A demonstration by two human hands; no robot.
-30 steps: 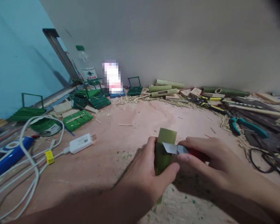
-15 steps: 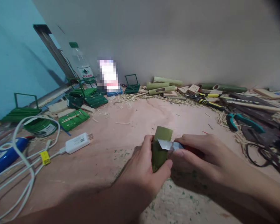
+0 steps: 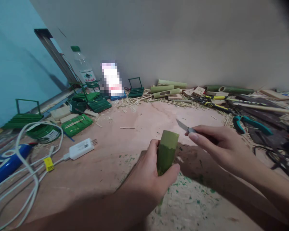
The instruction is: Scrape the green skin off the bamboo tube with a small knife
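Note:
My left hand (image 3: pixel 151 173) is wrapped round a short green bamboo piece (image 3: pixel 166 150), holding it tilted above the wooden board. Its upper end is paler where the skin looks scraped. My right hand (image 3: pixel 218 146) grips a small knife (image 3: pixel 185 127), whose blade points up and to the left. The blade is clear of the bamboo piece, a little to its upper right. Green flakes (image 3: pixel 190 189) lie on the board under both hands.
A white charger (image 3: pixel 81 148) and cables lie at the left, beside a green tape roll (image 3: pixel 43 132) and green bamboo racks (image 3: pixel 77 123). A water bottle (image 3: pixel 84 69) stands at the wall. Bamboo tubes (image 3: pixel 165 88), teal pliers (image 3: pixel 251 124), scissors and other tools crowd the back and right.
My right hand lifted the knife off the bamboo piece and carried it up and to the right. My left hand kept hold of the piece; fresh green flakes show on the board.

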